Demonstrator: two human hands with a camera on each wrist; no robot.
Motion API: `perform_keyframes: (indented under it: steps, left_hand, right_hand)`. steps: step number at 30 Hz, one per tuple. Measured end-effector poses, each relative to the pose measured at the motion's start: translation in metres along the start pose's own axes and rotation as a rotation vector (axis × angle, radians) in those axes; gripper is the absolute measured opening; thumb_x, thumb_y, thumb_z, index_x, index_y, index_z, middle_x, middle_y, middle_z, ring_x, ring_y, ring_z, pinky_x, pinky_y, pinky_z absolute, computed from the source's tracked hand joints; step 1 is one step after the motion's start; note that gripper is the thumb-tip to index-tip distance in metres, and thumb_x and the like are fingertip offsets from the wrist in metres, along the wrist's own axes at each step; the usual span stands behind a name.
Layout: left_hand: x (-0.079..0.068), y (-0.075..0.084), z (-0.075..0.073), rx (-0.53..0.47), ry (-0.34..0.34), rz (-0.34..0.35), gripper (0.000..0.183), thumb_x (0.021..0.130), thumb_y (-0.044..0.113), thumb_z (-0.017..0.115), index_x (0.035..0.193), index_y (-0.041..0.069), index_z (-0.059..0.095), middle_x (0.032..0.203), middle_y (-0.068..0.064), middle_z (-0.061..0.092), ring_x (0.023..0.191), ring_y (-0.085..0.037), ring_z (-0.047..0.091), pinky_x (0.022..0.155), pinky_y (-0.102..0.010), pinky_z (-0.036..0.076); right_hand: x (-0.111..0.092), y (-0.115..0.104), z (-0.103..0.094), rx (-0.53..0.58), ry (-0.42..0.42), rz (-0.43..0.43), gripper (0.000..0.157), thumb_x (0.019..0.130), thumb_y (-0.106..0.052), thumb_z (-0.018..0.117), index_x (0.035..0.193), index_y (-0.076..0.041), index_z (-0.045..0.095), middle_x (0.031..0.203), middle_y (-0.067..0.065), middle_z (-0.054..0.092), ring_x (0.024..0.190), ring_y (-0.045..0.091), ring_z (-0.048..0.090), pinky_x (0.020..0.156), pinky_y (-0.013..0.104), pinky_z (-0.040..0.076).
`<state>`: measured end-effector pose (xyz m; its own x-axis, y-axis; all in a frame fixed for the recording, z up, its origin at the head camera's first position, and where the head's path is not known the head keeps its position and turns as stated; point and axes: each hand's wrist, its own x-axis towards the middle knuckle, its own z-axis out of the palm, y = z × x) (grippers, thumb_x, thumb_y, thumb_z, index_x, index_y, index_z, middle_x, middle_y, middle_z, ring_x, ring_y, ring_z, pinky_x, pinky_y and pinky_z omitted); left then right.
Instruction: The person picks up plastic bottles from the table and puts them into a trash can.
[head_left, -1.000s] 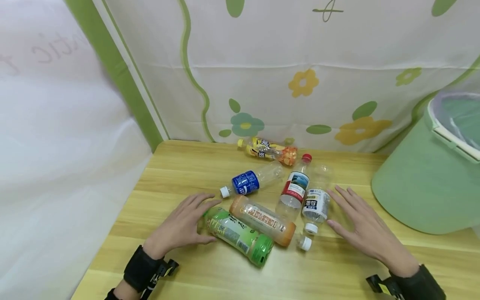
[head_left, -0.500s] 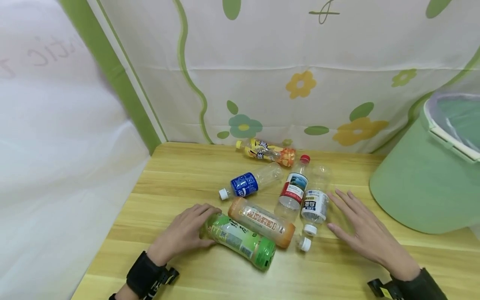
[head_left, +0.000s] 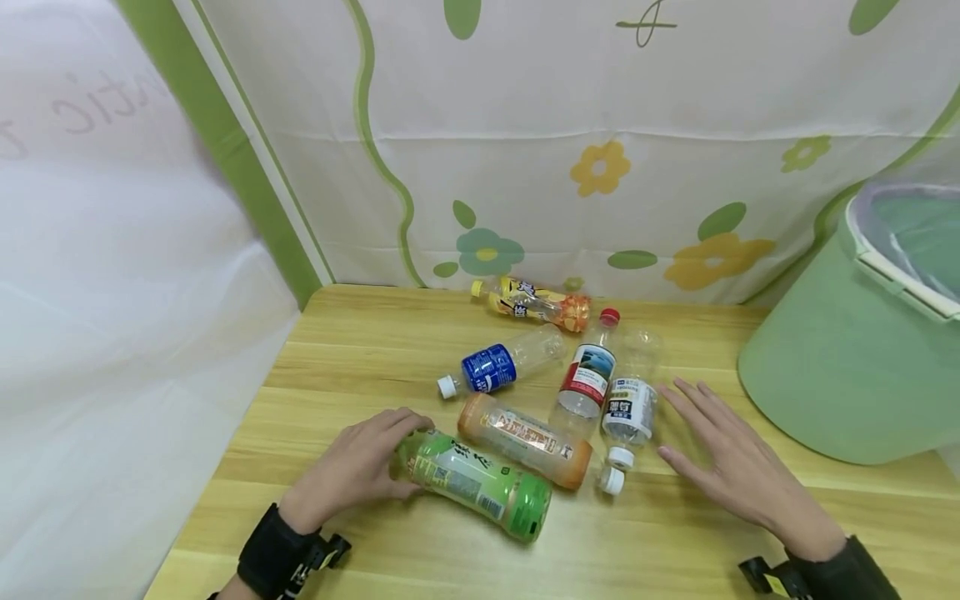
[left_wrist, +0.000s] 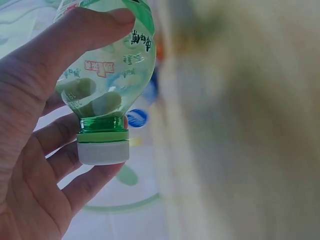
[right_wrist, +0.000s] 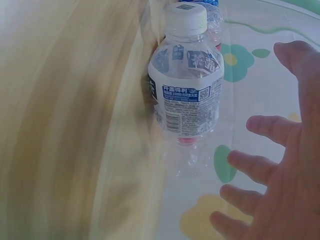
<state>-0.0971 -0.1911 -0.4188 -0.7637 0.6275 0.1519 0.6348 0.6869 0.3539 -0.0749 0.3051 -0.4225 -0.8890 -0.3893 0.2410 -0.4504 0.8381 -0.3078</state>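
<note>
My left hand (head_left: 356,467) grips the neck end of a green plastic bottle (head_left: 480,482) at the front left of the group. In the left wrist view its thumb and fingers curl round the bottle's shoulder, above a white cap (left_wrist: 103,152). My right hand (head_left: 738,467) has its fingers spread beside a clear bottle with a white label (head_left: 630,408). The right wrist view shows a gap between those fingers and this clear bottle (right_wrist: 187,95). An orange-tinted bottle (head_left: 525,442) lies alongside the green one.
Farther back lie a blue-label bottle (head_left: 490,367), a red-capped bottle (head_left: 588,375) and a yellow-orange bottle (head_left: 532,303). Another white cap (head_left: 611,480) shows in front of the clear bottle. A green bin (head_left: 847,358) with a liner stands at the right. A patterned curtain (head_left: 540,108) hangs behind the table (head_left: 360,333).
My left hand has closed round the green bottle's neck end and shifted it slightly to the left. The right hand stays almost where it was.
</note>
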Motion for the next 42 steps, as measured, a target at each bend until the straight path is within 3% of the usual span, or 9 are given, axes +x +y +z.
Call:
perform_keyframes:
  steps: [7, 15, 22, 30, 37, 42]
  left_hand:
    - [0.006, 0.01, -0.021, 0.003, 0.07, 0.056, 0.077, 0.068, 0.038, 0.095, 0.132, 0.013, 0.061, 0.126, -0.002, 0.063, 0.103, -0.018, 0.064, 0.075, -0.036, 0.059]
    - [0.031, 0.03, -0.029, 0.024, 0.101, 0.087, 0.078, 0.068, 0.039, 0.094, 0.133, 0.012, 0.061, 0.123, -0.006, 0.064, 0.099, -0.02, 0.066, 0.073, -0.036, 0.059]
    - [0.051, 0.041, -0.027, 0.067, 0.132, 0.097, 0.077, 0.069, 0.039, 0.094, 0.132, 0.01, 0.062, 0.119, -0.006, 0.064, 0.092, -0.02, 0.066, 0.066, -0.031, 0.057]
    - [0.068, 0.05, -0.02, 0.085, 0.166, 0.086, 0.074, 0.069, 0.036, 0.095, 0.131, 0.009, 0.063, 0.114, -0.006, 0.064, 0.093, -0.02, 0.064, 0.062, -0.03, 0.056]
    - [0.082, 0.062, -0.012, 0.108, 0.193, 0.091, 0.077, 0.07, 0.039, 0.094, 0.132, 0.007, 0.062, 0.118, -0.01, 0.065, 0.099, -0.025, 0.065, 0.068, -0.035, 0.059]
    - [0.088, 0.07, -0.008, 0.121, 0.198, 0.081, 0.079, 0.071, 0.041, 0.094, 0.134, 0.007, 0.06, 0.116, -0.01, 0.065, 0.097, -0.025, 0.065, 0.067, -0.035, 0.059]
  right_hand:
    - [0.003, 0.0, -0.008, -0.007, 0.034, -0.032, 0.083, 0.092, -0.036, 0.076, 0.162, -0.02, 0.032, 0.162, 0.018, 0.03, 0.145, 0.049, 0.025, 0.114, 0.065, 0.02]
    - [0.013, -0.008, -0.023, 0.018, 0.066, -0.076, 0.086, 0.09, -0.032, 0.079, 0.161, -0.02, 0.032, 0.16, 0.02, 0.031, 0.146, 0.047, 0.023, 0.116, 0.063, 0.018]
    - [0.017, -0.018, -0.034, -0.003, 0.072, -0.081, 0.087, 0.09, -0.037, 0.078, 0.162, -0.02, 0.032, 0.161, 0.018, 0.031, 0.148, 0.043, 0.022, 0.111, 0.069, 0.023]
    - [0.019, -0.032, -0.042, 0.008, 0.083, -0.08, 0.092, 0.085, -0.037, 0.082, 0.161, -0.022, 0.033, 0.163, 0.012, 0.03, 0.147, 0.042, 0.026, 0.111, 0.067, 0.025]
    - [0.024, -0.047, -0.045, -0.017, 0.106, -0.143, 0.1, 0.078, -0.042, 0.086, 0.161, -0.019, 0.034, 0.161, 0.011, 0.033, 0.143, 0.042, 0.033, 0.113, 0.059, 0.03]
    - [0.029, -0.057, -0.042, -0.056, 0.137, -0.217, 0.101, 0.075, -0.051, 0.085, 0.158, -0.014, 0.04, 0.155, 0.012, 0.042, 0.134, 0.038, 0.045, 0.099, 0.058, 0.044]
